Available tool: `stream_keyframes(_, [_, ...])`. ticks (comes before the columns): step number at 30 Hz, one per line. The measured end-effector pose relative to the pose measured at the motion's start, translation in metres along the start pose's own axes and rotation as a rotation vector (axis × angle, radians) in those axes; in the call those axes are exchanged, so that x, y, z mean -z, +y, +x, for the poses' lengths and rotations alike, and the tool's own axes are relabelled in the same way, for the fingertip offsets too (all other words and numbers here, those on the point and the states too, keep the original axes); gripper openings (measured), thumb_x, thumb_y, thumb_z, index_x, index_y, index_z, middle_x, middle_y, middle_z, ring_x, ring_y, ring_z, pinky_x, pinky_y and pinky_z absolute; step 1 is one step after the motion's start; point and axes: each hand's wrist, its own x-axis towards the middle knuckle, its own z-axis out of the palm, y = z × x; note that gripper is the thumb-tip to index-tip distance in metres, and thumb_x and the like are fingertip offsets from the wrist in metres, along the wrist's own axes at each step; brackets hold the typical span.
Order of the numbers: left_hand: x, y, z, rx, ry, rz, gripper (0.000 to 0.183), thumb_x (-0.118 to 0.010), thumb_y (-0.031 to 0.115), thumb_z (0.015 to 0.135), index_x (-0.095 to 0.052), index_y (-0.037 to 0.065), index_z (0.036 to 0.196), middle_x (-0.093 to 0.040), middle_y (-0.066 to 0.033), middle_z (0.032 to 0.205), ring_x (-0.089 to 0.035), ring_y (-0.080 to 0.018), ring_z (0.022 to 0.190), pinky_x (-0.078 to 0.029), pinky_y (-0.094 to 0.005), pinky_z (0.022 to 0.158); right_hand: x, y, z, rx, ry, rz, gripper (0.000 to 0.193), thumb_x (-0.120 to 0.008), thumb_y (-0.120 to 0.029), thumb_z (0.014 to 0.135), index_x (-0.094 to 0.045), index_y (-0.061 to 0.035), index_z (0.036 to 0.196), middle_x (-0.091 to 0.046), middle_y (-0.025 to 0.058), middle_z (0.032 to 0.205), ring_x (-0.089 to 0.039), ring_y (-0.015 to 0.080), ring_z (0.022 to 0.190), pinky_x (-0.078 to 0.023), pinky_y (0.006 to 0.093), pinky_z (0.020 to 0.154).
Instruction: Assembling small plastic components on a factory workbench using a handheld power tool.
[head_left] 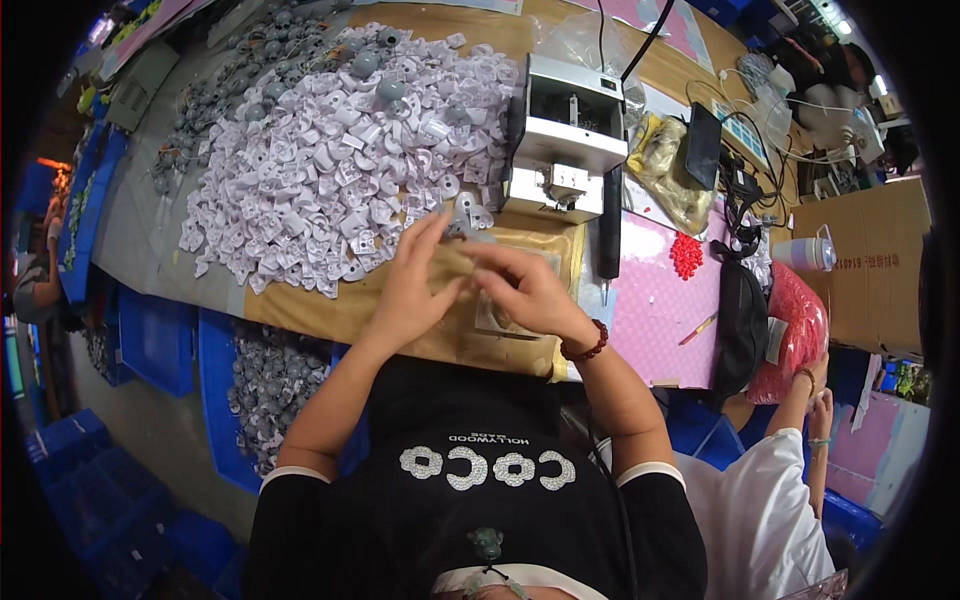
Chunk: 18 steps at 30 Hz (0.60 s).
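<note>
Over the front edge of the bench, both my hands are raised close together. My left hand (412,288) has its fingers stretched upward and its thumb apart from them. From the right, my right hand (530,292) points its fingers at the left one, its thumb apart from the forefinger. Just beyond the fingertips are small greyish moulded parts (466,214); I see no clear grip on them. A large heap of white plastic shells (330,170) lies left and ahead of the hands. Below the right hand, a flat plate or block (500,322) rests partly hidden on the brown bench covering.
A white-and-black bench device (570,135) stands beyond my right hand. Grey round parts with wires (225,90) lie behind the heap. To the right are red pieces (687,257), a phone (703,145) and another person's hands (812,380) at a red bag. A blue bin (222,400) sits below left.
</note>
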Motion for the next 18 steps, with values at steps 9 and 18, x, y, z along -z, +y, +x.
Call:
stream_keyframes(9, [-0.004, -0.043, 0.019, 0.083, -0.288, 0.269, 0.039, -0.064, 0.004, 0.086, -0.063, 0.005, 0.124, -0.068, -0.0157, 0.116, -0.062, -0.0338, 0.108, -0.048, -0.0416, 0.097, 0.042, -0.048, -0.03, 0.078, 0.239, 0.038, 0.032, -0.057, 0.0, 0.097, -0.061, -0.0013, 0.129, -0.071, 0.0025, 0.087, -0.058, 0.0024, 0.074, -0.047, 0.0192, 0.063])
stream_keyframes(18, [0.027, -0.036, 0.057, 0.105, 0.014, 0.167, 0.036, -0.055, -0.006, 0.087, -0.065, 0.004, 0.12, -0.067, -0.0145, 0.101, -0.066, -0.0276, 0.094, -0.051, -0.037, 0.086, 0.054, -0.055, -0.065, 0.105, 0.421, -0.403, 0.027, -0.065, 0.008, 0.086, -0.07, 0.0001, 0.111, -0.073, 0.007, 0.086, -0.061, 0.0091, 0.061, -0.047, 0.0241, 0.055])
